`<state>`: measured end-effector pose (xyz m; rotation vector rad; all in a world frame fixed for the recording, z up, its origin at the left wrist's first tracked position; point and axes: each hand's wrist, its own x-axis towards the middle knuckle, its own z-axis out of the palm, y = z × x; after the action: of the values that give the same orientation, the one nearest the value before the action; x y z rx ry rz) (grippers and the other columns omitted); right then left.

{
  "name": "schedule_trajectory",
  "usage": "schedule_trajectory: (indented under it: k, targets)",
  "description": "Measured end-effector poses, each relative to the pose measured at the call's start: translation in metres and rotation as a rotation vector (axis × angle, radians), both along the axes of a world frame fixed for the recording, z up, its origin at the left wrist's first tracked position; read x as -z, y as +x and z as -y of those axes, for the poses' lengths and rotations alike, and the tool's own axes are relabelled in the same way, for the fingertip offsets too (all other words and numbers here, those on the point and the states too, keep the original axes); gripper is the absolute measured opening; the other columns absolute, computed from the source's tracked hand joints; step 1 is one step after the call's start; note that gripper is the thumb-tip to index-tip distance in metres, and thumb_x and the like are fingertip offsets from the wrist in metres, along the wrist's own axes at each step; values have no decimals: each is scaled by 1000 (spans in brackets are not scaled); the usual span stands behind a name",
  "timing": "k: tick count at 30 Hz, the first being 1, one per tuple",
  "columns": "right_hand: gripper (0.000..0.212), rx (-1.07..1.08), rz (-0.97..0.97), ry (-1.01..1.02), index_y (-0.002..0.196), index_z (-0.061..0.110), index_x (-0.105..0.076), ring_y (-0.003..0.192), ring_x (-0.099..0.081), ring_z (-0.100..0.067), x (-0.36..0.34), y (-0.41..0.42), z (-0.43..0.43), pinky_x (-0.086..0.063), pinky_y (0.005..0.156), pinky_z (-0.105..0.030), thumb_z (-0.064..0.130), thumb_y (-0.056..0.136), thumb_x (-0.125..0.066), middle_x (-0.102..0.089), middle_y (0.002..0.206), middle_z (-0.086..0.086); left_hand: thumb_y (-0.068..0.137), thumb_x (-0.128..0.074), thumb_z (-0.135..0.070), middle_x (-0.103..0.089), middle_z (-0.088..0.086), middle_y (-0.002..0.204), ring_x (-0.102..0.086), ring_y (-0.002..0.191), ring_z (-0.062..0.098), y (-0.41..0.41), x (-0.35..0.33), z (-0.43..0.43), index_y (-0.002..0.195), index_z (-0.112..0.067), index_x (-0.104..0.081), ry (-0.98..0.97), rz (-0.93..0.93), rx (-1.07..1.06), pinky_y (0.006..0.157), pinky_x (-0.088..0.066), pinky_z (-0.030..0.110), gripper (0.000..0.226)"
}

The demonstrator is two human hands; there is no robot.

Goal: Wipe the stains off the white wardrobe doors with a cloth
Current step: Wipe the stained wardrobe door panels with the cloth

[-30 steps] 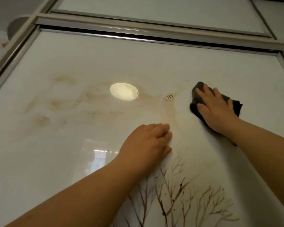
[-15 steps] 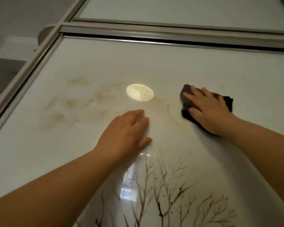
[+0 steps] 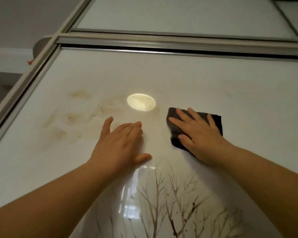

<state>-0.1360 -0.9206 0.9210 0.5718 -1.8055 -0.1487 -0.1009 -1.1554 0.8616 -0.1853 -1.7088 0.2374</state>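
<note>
Metal frame [image 3: 24, 78] runs up the far left edge, well left of both hands, and meets a top rail [image 3: 162, 44] above them.

Brown stains [image 3: 72, 117] smear the white door [image 3: 213, 79] up and left of the left hand: several faint patches, some with dark specks, the nearest just beyond its little finger.

Left hand [image 3: 122, 143]: flat on the door, palm down, fingers together and extended, thumb out to the right. Nothing in it.

Bright oval glare [image 3: 141, 104] on the glossy panel, above the gap between the two hands. A few dark specks at its right edge. A faint brown tint trails from it toward the cloth.

Cloth [image 3: 175, 125]: dark grey, folded, pressed against the door under the right hand. Its left edge and lower corner stick out past the fingers; another corner shows to the right of the hand.

Right hand [image 3: 198, 131]: spread flat over the cloth, fingers splayed, thumb lying on the lower left corner. Pressing rather than clenching.

Door right of that hand looks clean.

Below both hands, between the forearms: a printed design of bare brown branches [image 3: 175, 203], and a window reflection [image 3: 132, 194] under the left wrist.
</note>
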Motion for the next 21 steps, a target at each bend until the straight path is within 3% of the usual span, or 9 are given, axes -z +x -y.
schedule_trajectory:
  k: [5, 10, 14, 17, 21]
  targets:
    - [53, 34, 48, -299, 146, 41, -5, 143, 11, -17, -64, -2, 28, 6, 111, -58, 39, 97, -26, 10, 157, 12, 75, -32, -79, -50, -3, 137, -46, 124, 17, -8, -2, 8, 124, -21, -47, -15, -6, 30, 110, -3, 52, 77]
    - [55, -7, 7, -158, 146, 41, -4, 142, 14, -17, -38, 0, 72, 9, 109, -58, 41, 96, -28, 10, 156, 12, 71, -41, -77, -61, 0, 124, -56, 112, 19, -14, -5, 12, 113, -19, -56, -54, -67, 50, 105, -11, 51, 74]
    - [56, 42, -4, -29, 143, 47, 1, 140, 18, -9, 21, 0, 32, 10, 112, -53, 45, 96, -28, 13, 154, 18, 72, -37, -75, -61, 3, 123, -56, 112, 22, -11, -5, 13, 116, -16, -54, -73, -60, 81, 105, -15, 54, 76]
    - [55, 103, 26, -156, 144, 47, 1, 141, 16, -10, 21, 0, -7, 6, 113, -53, 46, 96, -27, 13, 155, 16, 74, -35, -75, -59, 4, 125, -55, 114, 23, -12, -4, 14, 117, -15, -53, -85, -54, 93, 105, -14, 55, 75]
    - [55, 97, 57, -320, 146, 43, -1, 142, 16, -14, 13, -1, 11, 6, 111, -55, 45, 97, -26, 13, 156, 15, 73, -38, -75, -60, 3, 125, -54, 115, 22, -14, -5, 18, 116, -17, -53, -79, -43, 91, 105, -14, 54, 73]
